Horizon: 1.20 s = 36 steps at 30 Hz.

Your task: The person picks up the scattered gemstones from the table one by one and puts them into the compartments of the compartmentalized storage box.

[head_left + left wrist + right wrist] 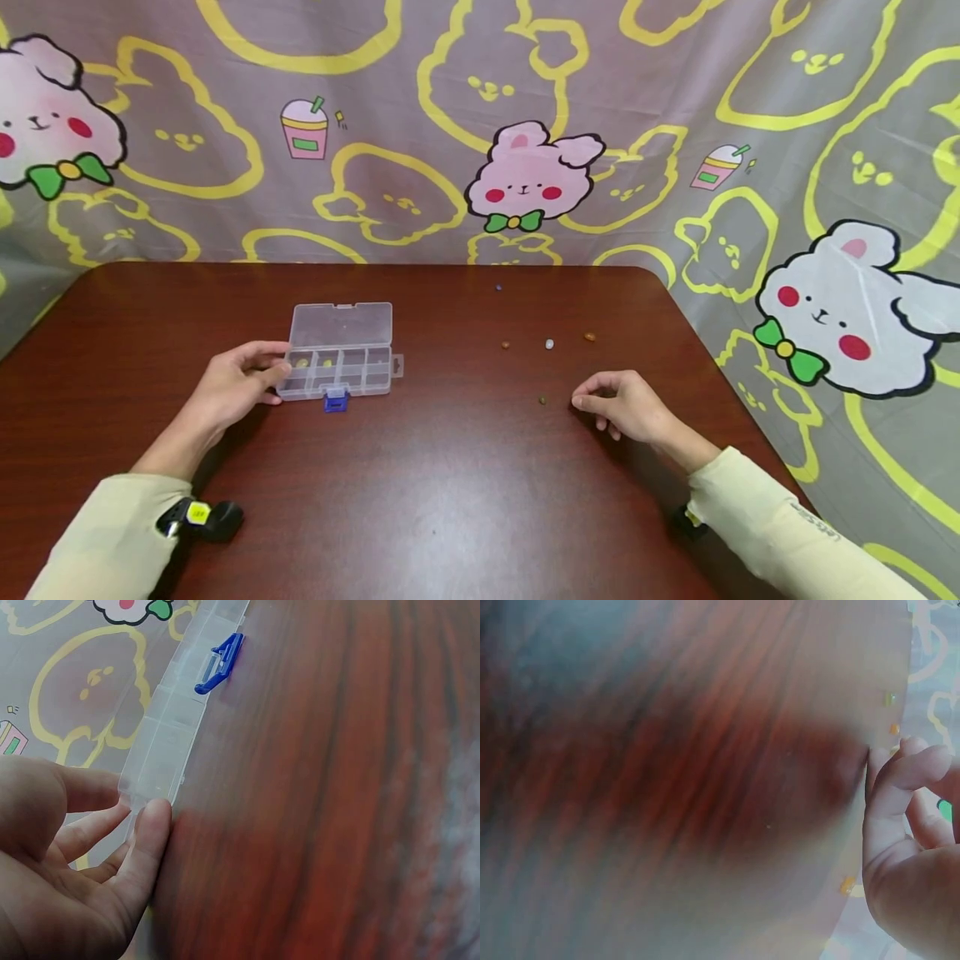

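Cream fabric sleeves (112, 533). Left grip (238, 383) pinches rectangular, translucent plastic box (375, 388); right grip (630, 406) curled, contents undetermined. Small rounded pieces (550, 343) dot glossy wood-grained table (450, 483); cartoon-printed cloth (420, 167) behind.

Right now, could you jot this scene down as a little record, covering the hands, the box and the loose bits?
Left hand: grips the left end of the clear box
Right hand: close to the green piece, on its right; whether it holds anything is unclear
Lid: open
Clasp: blue, at the box's front
Inside: yellow pieces in the two leftmost back compartments
Elsewhere on table: blue piece, white piece, two brownish pieces
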Tool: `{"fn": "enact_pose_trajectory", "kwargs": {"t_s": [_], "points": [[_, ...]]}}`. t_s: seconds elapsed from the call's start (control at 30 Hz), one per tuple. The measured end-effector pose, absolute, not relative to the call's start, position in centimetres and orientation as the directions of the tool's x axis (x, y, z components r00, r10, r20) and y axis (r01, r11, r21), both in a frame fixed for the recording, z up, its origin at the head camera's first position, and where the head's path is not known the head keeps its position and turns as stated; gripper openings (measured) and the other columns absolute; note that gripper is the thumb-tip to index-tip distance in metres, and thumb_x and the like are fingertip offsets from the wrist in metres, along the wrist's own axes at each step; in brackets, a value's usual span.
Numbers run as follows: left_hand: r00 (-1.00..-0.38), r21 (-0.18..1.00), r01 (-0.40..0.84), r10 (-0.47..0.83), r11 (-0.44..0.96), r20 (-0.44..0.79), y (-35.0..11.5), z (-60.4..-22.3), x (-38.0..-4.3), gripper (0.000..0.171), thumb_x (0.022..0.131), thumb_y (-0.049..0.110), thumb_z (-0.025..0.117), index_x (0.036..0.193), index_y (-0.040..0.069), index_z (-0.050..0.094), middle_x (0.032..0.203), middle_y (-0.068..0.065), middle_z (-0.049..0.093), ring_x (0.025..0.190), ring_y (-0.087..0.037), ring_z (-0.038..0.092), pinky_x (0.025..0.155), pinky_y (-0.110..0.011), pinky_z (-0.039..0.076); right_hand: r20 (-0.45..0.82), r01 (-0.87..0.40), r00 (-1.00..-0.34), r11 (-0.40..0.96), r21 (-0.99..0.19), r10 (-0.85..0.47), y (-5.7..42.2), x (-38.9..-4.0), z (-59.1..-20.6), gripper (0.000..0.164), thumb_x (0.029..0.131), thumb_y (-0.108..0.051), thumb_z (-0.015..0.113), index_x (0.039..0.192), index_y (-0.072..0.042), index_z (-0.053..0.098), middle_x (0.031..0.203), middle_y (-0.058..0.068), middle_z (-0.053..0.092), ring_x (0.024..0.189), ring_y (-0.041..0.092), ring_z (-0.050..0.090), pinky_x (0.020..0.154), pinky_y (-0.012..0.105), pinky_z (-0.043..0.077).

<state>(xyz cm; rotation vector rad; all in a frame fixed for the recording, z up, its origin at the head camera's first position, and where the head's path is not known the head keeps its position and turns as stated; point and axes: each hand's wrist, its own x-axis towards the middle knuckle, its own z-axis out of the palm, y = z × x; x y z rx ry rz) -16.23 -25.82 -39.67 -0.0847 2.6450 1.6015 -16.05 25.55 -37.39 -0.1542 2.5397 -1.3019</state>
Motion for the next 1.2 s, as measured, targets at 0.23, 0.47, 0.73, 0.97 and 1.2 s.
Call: {"fn": "enact_pose_trajectory", "kwargs": {"t_s": [0.23, 0.47, 0.73, 0.97, 1.2], "points": [[-0.998, 0.883, -0.068, -0.024, 0.464, -0.064, -25.8, -39.6, -16.2, 0.042, 0.102, 0.011, 0.057, 0.14, -0.006, 0.05, 0.117, -0.026, 0.056, 0.081, -0.015, 0.061, 0.064, -0.03, 0.06, -0.209, 0.038, -0.948, 0.569, -0.822, -0.238, 25.5, -15.5, -37.2, 0.008, 0.092, -0.009, 0.074, 0.095, -0.002, 0.073, 0.078, 0.014, 0.066, 0.054, 0.018, 0.052, 0.041, 0.026, 0.046], [-0.997, 0.879, -0.081, -0.031, 0.471, -0.075, -25.9, -39.7, -16.3, 0.043, 0.103, 0.012, 0.058, 0.141, -0.005, 0.049, 0.119, -0.025, 0.056, 0.085, -0.021, 0.061, 0.065, -0.03, 0.06, -0.228, 0.047, -0.934, 0.537, -0.842, -0.275, 25.2, -14.7, -37.4, 0.012, 0.09, -0.011, 0.077, 0.096, -0.001, 0.073, 0.075, 0.015, 0.066, 0.051, 0.016, 0.051, 0.039, 0.026, 0.044], [-0.996, 0.888, -0.083, -0.023, 0.453, -0.081, -25.8, -39.6, -16.2, 0.044, 0.103, 0.013, 0.058, 0.142, -0.005, 0.049, 0.119, -0.025, 0.056, 0.086, -0.02, 0.06, 0.066, -0.03, 0.061, -0.246, 0.065, -0.915, 0.485, -0.872, -0.321, 24.7, -13.6, -37.5, 0.015, 0.09, -0.012, 0.076, 0.098, 0.0, 0.074, 0.074, 0.016, 0.068, 0.047, 0.014, 0.048, 0.038, 0.023, 0.042], [-0.997, 0.887, -0.08, -0.022, 0.454, -0.079, -25.8, -39.5, -16.1, 0.044, 0.103, 0.013, 0.058, 0.142, -0.005, 0.049, 0.119, -0.025, 0.056, 0.086, -0.018, 0.06, 0.066, -0.03, 0.06, -0.24, 0.048, -0.896, 0.455, -0.889, -0.374, 23.6, -13.1, -37.5, 0.015, 0.093, -0.013, 0.073, 0.099, 0.001, 0.074, 0.085, 0.016, 0.072, 0.048, 0.011, 0.049, 0.038, 0.02, 0.041], [-0.997, 0.886, -0.078, -0.022, 0.457, -0.077, -25.9, -39.6, -16.3, 0.044, 0.103, 0.014, 0.057, 0.142, -0.005, 0.049, 0.119, -0.025, 0.056, 0.087, -0.018, 0.06, 0.065, -0.03, 0.06, -0.233, 0.041, -0.878, 0.419, -0.907, -0.419, 22.2, -12.9, -37.5, 0.015, 0.094, -0.012, 0.071, 0.098, 0.002, 0.072, 0.085, 0.018, 0.072, 0.049, 0.011, 0.049, 0.038, 0.019, 0.04]]}}
